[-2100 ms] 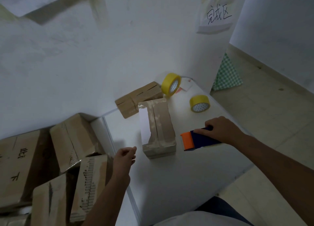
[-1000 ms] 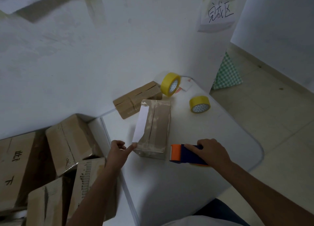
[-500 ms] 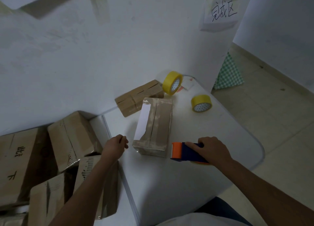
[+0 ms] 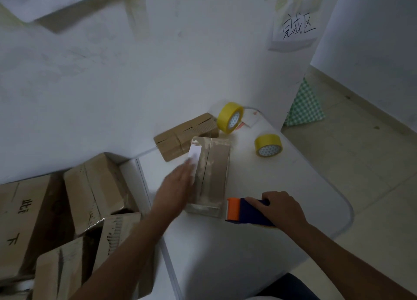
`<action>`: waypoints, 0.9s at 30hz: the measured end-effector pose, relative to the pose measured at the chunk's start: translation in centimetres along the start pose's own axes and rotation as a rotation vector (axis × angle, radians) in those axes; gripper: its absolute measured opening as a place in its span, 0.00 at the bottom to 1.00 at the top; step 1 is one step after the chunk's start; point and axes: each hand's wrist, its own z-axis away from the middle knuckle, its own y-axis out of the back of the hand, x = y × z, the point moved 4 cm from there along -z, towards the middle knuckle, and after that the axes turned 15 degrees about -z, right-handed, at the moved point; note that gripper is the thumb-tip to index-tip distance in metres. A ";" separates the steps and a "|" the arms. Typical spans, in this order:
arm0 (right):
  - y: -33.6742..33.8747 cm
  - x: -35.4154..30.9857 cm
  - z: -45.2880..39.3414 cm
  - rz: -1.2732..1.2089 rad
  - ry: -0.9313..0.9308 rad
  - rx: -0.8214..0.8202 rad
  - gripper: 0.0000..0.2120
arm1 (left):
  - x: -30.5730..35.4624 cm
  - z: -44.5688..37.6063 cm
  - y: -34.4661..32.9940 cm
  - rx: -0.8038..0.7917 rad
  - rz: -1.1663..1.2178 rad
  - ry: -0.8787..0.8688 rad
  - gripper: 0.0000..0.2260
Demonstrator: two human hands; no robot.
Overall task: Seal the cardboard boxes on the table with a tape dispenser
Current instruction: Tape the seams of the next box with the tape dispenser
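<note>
L hand (image 4: pixel 180 182) flat, fingers straight, on box (image 4: pixel 214 173) – prob. steadying it; R hand (image 4: pixel 279 209) grips dispenser (image 4: pixel 246 211) at box end – ready to tape seam.

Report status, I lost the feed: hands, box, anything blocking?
Left hand flat on the box, fingers straight. Right hand grips the tape dispenser at the box's near end. Nothing in the way; two yellow tape rolls sit clear.

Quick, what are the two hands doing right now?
Left hand: open, fingers flat against the cardboard box.
Right hand: gripping the tape dispenser.
</note>
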 end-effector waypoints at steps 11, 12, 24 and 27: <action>1.4 1.6 0.5 -0.052 0.069 0.001 0.32 | 3.5 -0.4 -6.3 -0.295 -0.216 -0.404 0.24; 1.3 1.9 0.7 -0.053 0.077 -0.005 0.33 | 3.5 -0.4 -6.4 -0.297 -0.211 -0.401 0.24; 1.0 3.0 0.8 -0.208 0.128 -0.023 0.33 | 3.8 -0.4 -5.8 -0.353 -0.188 -0.379 0.25; 1.3 3.5 0.9 -0.253 0.138 -0.023 0.33 | 4.0 -0.3 -5.9 -0.353 -0.178 -0.358 0.25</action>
